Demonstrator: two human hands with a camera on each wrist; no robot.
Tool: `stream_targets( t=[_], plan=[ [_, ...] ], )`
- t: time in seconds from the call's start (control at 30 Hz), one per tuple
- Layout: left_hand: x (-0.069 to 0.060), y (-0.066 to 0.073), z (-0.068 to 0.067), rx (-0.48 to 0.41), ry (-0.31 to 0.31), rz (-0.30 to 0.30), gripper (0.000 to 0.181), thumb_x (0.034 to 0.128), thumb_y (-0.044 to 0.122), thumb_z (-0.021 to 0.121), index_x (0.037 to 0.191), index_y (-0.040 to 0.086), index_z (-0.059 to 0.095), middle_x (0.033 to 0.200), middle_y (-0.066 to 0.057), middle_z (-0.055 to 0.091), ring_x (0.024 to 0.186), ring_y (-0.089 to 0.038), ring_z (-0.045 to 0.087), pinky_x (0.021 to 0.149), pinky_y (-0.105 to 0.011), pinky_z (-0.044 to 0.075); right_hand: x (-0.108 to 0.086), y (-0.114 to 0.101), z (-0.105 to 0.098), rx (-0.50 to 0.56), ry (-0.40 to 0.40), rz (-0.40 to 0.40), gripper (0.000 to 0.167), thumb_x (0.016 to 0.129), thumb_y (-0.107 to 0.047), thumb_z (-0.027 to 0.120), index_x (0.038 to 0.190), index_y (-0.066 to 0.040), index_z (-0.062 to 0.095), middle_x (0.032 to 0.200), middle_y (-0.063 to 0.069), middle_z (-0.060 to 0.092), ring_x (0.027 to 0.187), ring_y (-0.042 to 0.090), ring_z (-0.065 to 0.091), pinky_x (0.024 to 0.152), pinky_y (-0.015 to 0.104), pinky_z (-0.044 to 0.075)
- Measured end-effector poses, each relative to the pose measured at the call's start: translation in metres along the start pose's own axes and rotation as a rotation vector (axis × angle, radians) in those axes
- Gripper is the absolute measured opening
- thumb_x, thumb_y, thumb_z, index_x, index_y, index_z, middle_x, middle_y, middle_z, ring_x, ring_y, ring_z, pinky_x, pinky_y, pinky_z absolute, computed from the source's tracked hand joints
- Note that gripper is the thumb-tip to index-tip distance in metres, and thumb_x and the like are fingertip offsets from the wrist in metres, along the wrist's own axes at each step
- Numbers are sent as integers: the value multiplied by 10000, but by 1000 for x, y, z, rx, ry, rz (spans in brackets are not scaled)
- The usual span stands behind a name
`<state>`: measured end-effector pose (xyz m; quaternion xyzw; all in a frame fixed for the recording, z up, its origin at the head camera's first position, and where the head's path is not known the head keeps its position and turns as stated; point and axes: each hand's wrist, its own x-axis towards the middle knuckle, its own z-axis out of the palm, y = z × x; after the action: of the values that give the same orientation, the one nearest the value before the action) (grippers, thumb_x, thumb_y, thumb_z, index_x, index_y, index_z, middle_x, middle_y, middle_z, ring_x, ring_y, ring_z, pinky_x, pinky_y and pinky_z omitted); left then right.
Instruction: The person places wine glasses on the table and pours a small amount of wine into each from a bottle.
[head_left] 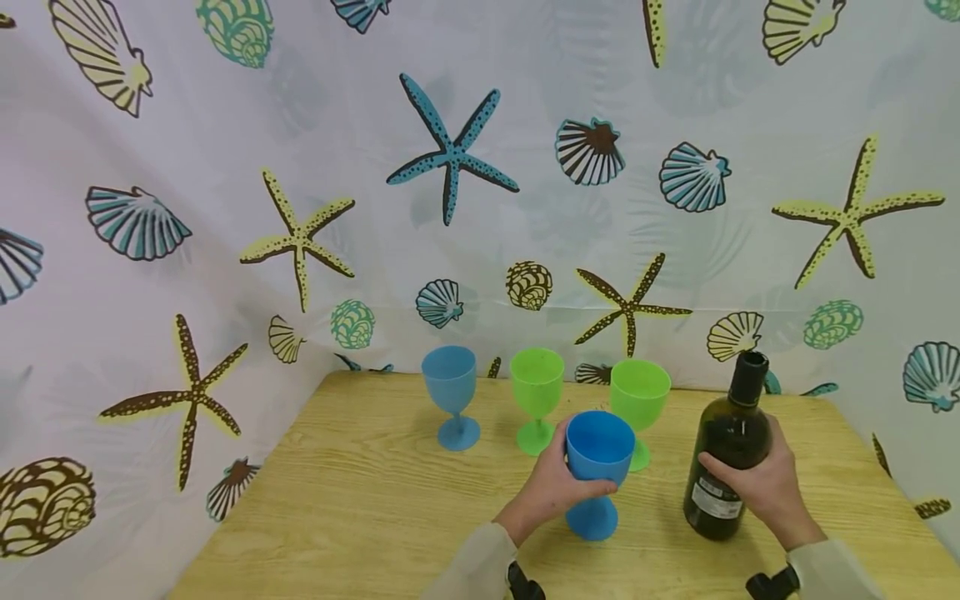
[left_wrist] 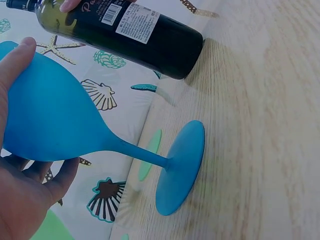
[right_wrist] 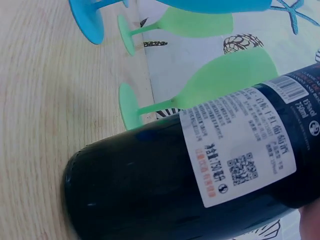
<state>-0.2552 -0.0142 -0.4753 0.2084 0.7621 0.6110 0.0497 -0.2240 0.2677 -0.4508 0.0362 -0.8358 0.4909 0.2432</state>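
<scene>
My left hand (head_left: pixel 549 490) grips the bowl of a darker blue plastic goblet (head_left: pixel 600 467), thumb on the near side. The goblet stands upright; its round foot (left_wrist: pixel 182 170) is at the tabletop, and I cannot tell whether it touches. To the right, my right hand (head_left: pixel 763 482) is wrapped around the body of a dark glass wine bottle (head_left: pixel 720 454). The bottle is nearly upright, its base on or just above the wood. A white back label (right_wrist: pixel 240 145) with print and a square code faces the right wrist camera. Bottle and goblet are apart.
Behind the held goblet stand a light blue goblet (head_left: pixel 452 379), a green goblet (head_left: pixel 537 387) and another green goblet (head_left: pixel 643 392), partly hidden. All are on a light wooden table (head_left: pixel 360 500). A white curtain (head_left: pixel 525 233) printed with shells and starfish hangs behind.
</scene>
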Motion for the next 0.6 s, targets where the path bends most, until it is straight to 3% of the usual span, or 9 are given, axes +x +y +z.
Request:
stream_targets(
  t=[0.17,0.4,0.5,0.6],
  plan=[
    [2,-2,0,-5,13,-7,930,740,262,823,1464,232,240,1337,5,448,1232,-260,447,981,-507,414,-1,-1,-1,-35,4,-23,746,733,-106,823,1325,-9,378,1159,104,522,932,-90,458,766,205,437],
    [2,-2,-2,-2,15,-13,934,745,269,819,1472,209,234,1348,-21,444,1236,-279,443,985,-520,408,-1,-4,-4,-92,-19,-82,787,701,-107,841,1334,-21,381,1166,168,540,944,-45,454,789,477,475],
    [2,-3,-3,3,13,-7,931,749,263,817,1472,204,233,1351,-31,443,1237,-283,443,987,-522,407,-2,-4,-6,-134,-19,-137,808,666,-103,861,1324,-20,399,1150,174,558,936,-74,451,768,434,498],
    [2,-4,-4,2,11,0,932,752,261,815,1474,201,229,1354,-37,441,1237,-286,442,987,-525,406,-2,-5,-9,-171,-7,-193,827,620,-98,886,1304,-21,428,1125,161,585,919,-118,448,740,289,498]
  ],
)
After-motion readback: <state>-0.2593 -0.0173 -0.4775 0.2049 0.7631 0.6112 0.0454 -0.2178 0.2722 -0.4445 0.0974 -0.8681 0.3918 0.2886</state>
